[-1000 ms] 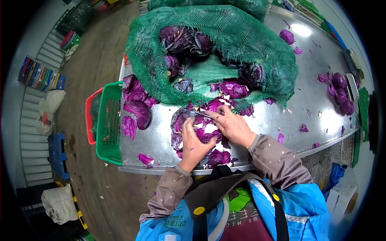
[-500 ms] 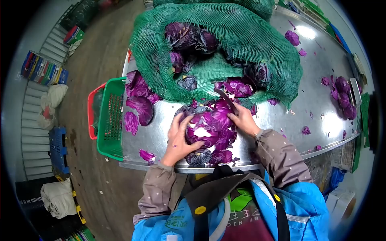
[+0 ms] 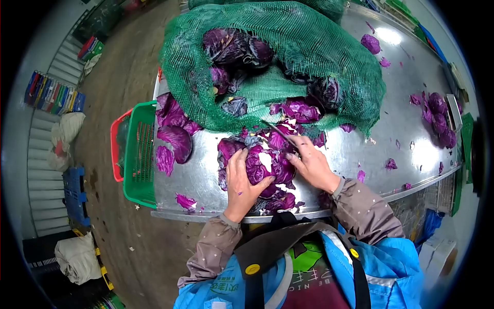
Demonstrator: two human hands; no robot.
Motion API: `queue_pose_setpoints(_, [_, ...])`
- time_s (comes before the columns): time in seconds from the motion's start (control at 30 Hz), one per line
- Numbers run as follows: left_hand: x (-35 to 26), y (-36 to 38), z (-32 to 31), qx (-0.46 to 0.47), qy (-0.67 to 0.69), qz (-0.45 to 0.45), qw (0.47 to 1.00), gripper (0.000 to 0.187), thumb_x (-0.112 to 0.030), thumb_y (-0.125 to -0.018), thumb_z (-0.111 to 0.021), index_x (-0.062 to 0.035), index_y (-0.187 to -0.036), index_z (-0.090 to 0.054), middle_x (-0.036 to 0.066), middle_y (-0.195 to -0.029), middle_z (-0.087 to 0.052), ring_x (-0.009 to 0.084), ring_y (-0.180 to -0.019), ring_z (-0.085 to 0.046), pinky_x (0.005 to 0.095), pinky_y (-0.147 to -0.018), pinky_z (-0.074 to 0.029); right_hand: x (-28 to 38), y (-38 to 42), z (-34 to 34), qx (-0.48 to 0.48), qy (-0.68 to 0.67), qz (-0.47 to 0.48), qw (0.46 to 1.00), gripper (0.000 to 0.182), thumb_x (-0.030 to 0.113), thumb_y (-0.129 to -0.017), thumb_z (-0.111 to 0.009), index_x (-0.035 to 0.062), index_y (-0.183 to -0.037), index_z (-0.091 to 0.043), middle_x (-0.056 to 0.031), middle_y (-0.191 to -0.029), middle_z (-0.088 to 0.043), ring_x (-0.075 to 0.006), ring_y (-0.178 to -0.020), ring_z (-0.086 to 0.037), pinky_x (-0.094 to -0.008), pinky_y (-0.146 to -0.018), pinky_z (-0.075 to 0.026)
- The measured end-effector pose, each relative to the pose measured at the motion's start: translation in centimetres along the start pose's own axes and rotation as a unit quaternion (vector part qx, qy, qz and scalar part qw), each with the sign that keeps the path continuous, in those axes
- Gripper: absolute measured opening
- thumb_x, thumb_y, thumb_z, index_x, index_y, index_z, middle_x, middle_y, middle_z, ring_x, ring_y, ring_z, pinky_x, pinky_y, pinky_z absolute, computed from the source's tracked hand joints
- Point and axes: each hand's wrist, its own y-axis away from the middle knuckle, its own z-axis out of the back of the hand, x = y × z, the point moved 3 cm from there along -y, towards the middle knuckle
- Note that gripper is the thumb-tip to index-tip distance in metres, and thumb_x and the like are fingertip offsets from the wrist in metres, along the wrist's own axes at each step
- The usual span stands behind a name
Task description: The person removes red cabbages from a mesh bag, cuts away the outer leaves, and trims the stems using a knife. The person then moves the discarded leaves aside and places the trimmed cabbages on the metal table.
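Note:
A red cabbage (image 3: pixel 256 167) with pale cut patches sits on the metal table, loose leaves around and under it. My left hand (image 3: pixel 242 185) is wrapped round its left side, thumb across the front. In my right hand (image 3: pixel 312 164) is a knife (image 3: pixel 278 132), its dark blade pointing up and left over the cabbage's far side. The right fingers close round the handle, and the thumb rests by the cabbage leaves. Just beyond the hands lies a green mesh sack (image 3: pixel 329 49), its mouth facing me, with several whole red cabbages (image 3: pixel 225 45) inside.
At the table's left edge stands a green plastic basket (image 3: pixel 140 154), with a red basket (image 3: pixel 115 147) beside it. Trimmed leaves and a cabbage piece (image 3: pixel 177 141) lie left of my hands. More small cabbages (image 3: pixel 440 121) sit at the far right of the steel table (image 3: pixel 360 149).
The knife and my right hand have moved slightly left and down, the blade now lying lower over the cabbage. My left hand has shifted right, and the cabbage has turned a little.

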Motion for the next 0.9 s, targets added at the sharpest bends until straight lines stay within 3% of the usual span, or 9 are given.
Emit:
queue_pose_setpoints(0.1, [0.1, 0.0, -0.1, -0.010, 0.013, 0.002, 1.000, 0.083, -0.037, -0.068, -0.079, 0.0020, -0.130, -0.039, 0.023, -0.127, -0.041, 0.0386, -0.116, -0.042, 0.0466, -0.099, -0.034, 2.5, -1.0, -1.2, 0.052, 0.017, 0.085, 0.995, 0.039, 0.024, -0.094, -0.049, 0.0276, -0.132, -0.047, -0.0147, -0.103, -0.052, -0.0321, -0.076, -0.061, -0.0407, -0.066, -0.052])
queue_pose_setpoints(0.37, [0.0, -0.5, -0.4, -0.013, -0.014, 0.000, 1.000, 0.081, -0.035, -0.070, -0.078, 0.0031, -0.131, -0.040, 0.022, -0.127, -0.043, 0.0386, -0.111, -0.042, 0.0462, -0.098, -0.034, 0.7, -4.6, -2.7, 0.062, 0.104, 0.106, 0.987, 0.034, 0.029, -0.092, -0.051, 0.0267, -0.126, -0.054, -0.0115, -0.087, -0.057, -0.0324, -0.068, -0.061, -0.0430, -0.059, -0.051])
queue_pose_setpoints(0.53, [0.5, -0.4, -0.4, -0.022, -0.004, -0.004, 1.000, 0.080, -0.035, -0.072, -0.077, 0.0034, -0.131, -0.040, 0.022, -0.127, -0.042, 0.0384, -0.112, -0.042, 0.0469, -0.097, -0.035, 0.6, -6.0, -3.4, 0.058, 0.129, 0.128, 0.982, 0.031, 0.029, -0.092, -0.050, 0.0249, -0.123, -0.055, -0.0120, -0.082, -0.064, -0.0306, -0.075, -0.063, -0.0426, -0.061, -0.050])
queue_pose_setpoints(0.6, [0.3, 0.1, -0.3, -0.009, 0.000, 0.010, 1.000, 0.082, -0.035, -0.071, -0.078, 0.0036, -0.132, -0.039, 0.023, -0.129, -0.041, 0.0390, -0.114, -0.041, 0.0470, -0.099, -0.034, -0.5, -6.2, -3.5, 0.088, 0.125, 0.098, 0.983, 0.033, 0.028, -0.091, -0.051, 0.0216, -0.123, -0.055, -0.0147, -0.088, -0.066, -0.0330, -0.080, -0.063, -0.0458, -0.065, -0.050])
queue_pose_setpoints(0.67, [-1.1, 1.5, 0.0, 0.021, -0.041, -0.063, 0.997, 0.083, -0.033, -0.070, -0.078, 0.0028, -0.134, -0.037, 0.022, -0.132, -0.040, 0.0376, -0.118, -0.042, 0.0444, -0.101, -0.033, -4.6, -6.9, -4.1, 0.054, 0.137, -0.005, 0.989, 0.035, 0.027, -0.090, -0.052, 0.0175, -0.123, -0.053, -0.0178, -0.095, -0.065, -0.0368, -0.085, -0.063, -0.0500, -0.070, -0.049])
queue_pose_setpoints(0.7, [-1.4, 2.3, -0.1, 0.028, -0.042, -0.069, 0.996, 0.088, -0.032, -0.068, -0.080, 0.0004, -0.136, -0.035, 0.022, -0.136, -0.037, 0.0374, -0.122, -0.039, 0.0433, -0.104, -0.031, -4.3, -6.4, -4.2, 0.063, 0.114, 0.005, 0.991, 0.040, 0.025, -0.088, -0.054, 0.0130, -0.125, -0.049, -0.0206, -0.098, -0.064, -0.0398, -0.090, -0.061, -0.0515, -0.075, -0.047])
queue_pose_setpoints(0.83, [2.0, 1.3, 1.4, 0.048, 0.045, -0.039, 0.997, 0.085, -0.031, -0.067, -0.080, -0.0049, -0.137, -0.039, 0.019, -0.136, -0.039, 0.0368, -0.121, -0.041, 0.0437, -0.103, -0.032, -3.0, -4.2, -2.9, 0.050, 0.004, 0.000, 0.999, 0.044, 0.020, -0.085, -0.056, 0.0073, -0.126, -0.045, -0.0217, -0.096, -0.064, -0.0419, -0.090, -0.059, -0.0492, -0.077, -0.046])
queue_pose_setpoints(0.87, [2.6, 1.2, 2.2, 0.070, 0.045, -0.023, 0.996, 0.084, -0.030, -0.067, -0.080, -0.0046, -0.136, -0.040, 0.019, -0.135, -0.040, 0.0371, -0.119, -0.043, 0.0427, -0.102, -0.034, -3.0, -3.4, -2.8, -0.009, -0.002, 0.032, 0.999, 0.042, 0.018, -0.084, -0.058, 0.0058, -0.122, -0.046, -0.0219, -0.091, -0.064, -0.0405, -0.086, -0.061, -0.0478, -0.076, -0.046])
queue_pose_setpoints(0.9, [3.4, 1.2, 3.0, 0.089, 0.061, 0.020, 0.994, 0.082, -0.028, -0.070, -0.078, -0.0049, -0.137, -0.038, 0.019, -0.134, -0.041, 0.0362, -0.122, -0.041, 0.0419, -0.103, -0.033, -2.3, -2.7, -2.3, 0.018, -0.030, -0.012, 0.999, 0.041, 0.017, -0.083, -0.059, 0.0045, -0.120, -0.046, -0.0221, -0.088, -0.064, -0.0397, -0.082, -0.061, -0.0467, -0.073, -0.047])
